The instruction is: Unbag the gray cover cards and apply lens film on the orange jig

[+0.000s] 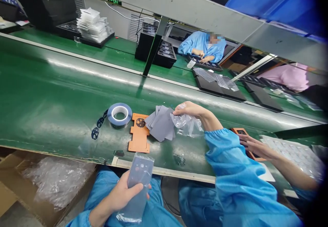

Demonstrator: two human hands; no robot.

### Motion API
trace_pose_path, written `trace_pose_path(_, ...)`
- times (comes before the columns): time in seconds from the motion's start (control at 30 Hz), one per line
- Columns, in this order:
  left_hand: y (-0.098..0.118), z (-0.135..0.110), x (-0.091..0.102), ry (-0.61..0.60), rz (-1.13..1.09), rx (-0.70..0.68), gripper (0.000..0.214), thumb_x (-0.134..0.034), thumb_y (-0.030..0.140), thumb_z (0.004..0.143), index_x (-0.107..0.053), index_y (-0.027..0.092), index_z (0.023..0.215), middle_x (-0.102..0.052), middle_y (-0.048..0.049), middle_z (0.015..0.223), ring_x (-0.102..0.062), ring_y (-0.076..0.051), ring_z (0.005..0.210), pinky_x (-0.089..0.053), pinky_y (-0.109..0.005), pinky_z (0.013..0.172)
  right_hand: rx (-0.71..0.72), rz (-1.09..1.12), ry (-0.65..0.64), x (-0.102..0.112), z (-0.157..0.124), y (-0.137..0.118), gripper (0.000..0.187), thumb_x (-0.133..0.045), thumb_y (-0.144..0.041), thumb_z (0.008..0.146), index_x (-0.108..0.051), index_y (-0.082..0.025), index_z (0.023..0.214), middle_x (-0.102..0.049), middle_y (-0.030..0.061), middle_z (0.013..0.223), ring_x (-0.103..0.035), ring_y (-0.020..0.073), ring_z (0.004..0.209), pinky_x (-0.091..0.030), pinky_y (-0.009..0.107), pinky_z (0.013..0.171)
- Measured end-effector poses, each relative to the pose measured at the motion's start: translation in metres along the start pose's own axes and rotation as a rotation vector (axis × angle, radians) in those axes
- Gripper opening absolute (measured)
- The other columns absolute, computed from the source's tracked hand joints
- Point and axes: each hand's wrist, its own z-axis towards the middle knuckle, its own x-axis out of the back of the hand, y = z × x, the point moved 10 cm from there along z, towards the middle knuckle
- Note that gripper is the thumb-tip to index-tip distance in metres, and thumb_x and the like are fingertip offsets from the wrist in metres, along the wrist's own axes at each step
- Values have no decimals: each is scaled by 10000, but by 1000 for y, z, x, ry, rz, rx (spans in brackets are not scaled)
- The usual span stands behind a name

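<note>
My left hand (124, 192) is wrapped round a flat grey-blue phone back panel (139, 177) in clear plastic, with camera holes at its upper end, held over my lap. My right hand (191, 110) is closed in a pinch on crumpled clear plastic film (188, 124) above the bench. Touching that film's left side is a fanned pile of grey cards (161, 124). The cards partly cover an orange fixture plate (138, 139) bearing a black camera-hole sticker (140, 122).
A roll of blue tape (111, 116) and a strip of dark stickers (100, 121) lie left. A neighbour's hand (253, 145) rests at another orange fixture (239, 131), near a white tray (289, 148). A carton of plastic film (58, 179) stands below left. A co-worker (197, 42) sits across.
</note>
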Motion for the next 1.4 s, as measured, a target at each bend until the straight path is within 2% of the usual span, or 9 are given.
trace_pose_path(0.13,10,-3,1,10,-68,-27,462,-789,416,771,-586,158,1096,-746,-152,1043,-734,-254,795,-569,-368,702,-24,-99,263,23,-7,-5,242,-814,-363,664,-754,-147,754,-729,95,792,-631,222,733,-468,339,677)
trace_pose_path(0.23,11,-3,-2,33,-159,4,476,-697,530,828,-611,139,1085,-755,-168,994,-737,-258,777,-560,-345,661,52,-156,359,8,-49,-26,277,-771,-419,734,-776,-163,839,-753,104,909,-663,260,870,-473,362,795)
trace_pose_path(0.37,3,-4,-1,122,-177,43,501,-629,595,855,-629,129,1039,-767,-164,903,-742,-262,733,-562,-337,630,150,-25,119,-91,-116,-44,321,-687,-494,831,-793,-191,804,-769,60,833,-689,250,826,-481,330,771)
trace_pose_path(0.53,-13,-14,-6,104,-73,92,505,-687,579,815,-639,130,1041,-768,-147,904,-748,-268,740,-572,-336,636,26,272,-83,-210,-158,-17,316,-711,-466,812,-750,-162,734,-720,33,703,-622,183,658,-441,267,610)
trace_pose_path(0.63,-26,-23,-5,65,-5,134,521,-695,577,808,-638,131,1070,-765,-140,907,-744,-257,715,-575,-334,624,-43,420,-132,-244,-167,5,344,-722,-454,801,-684,-139,667,-620,-1,594,-503,123,549,-363,233,518)
trace_pose_path(0.8,-46,-36,-7,-51,60,170,478,-715,544,808,-651,133,1044,-756,-135,927,-741,-242,711,-574,-326,634,-30,587,-277,-271,-184,18,387,-746,-471,783,-620,-138,633,-547,-31,581,-418,89,528,-321,217,501)
trace_pose_path(0.93,-51,-40,-11,-107,62,188,454,-715,525,818,-638,138,1043,-758,-124,911,-736,-239,742,-569,-324,650,-36,632,-274,-268,-183,23,398,-771,-505,751,-665,-132,661,-570,-19,597,-437,95,537,-355,224,517)
trace_pose_path(1.13,-44,-40,-12,-68,97,194,436,-725,524,806,-627,148,1004,-763,-126,923,-737,-238,773,-553,-312,669,34,578,-178,-230,-158,12,331,-762,-462,772,-753,-140,699,-644,16,605,-488,119,545,-367,248,531)
trace_pose_path(1.4,-32,-24,-3,15,141,123,441,-659,583,832,-658,152,927,-781,-131,880,-738,-227,656,-514,-282,583,35,578,40,-141,-116,17,354,-758,-485,760,-720,-138,704,-586,-4,585,-456,119,545,-326,255,533)
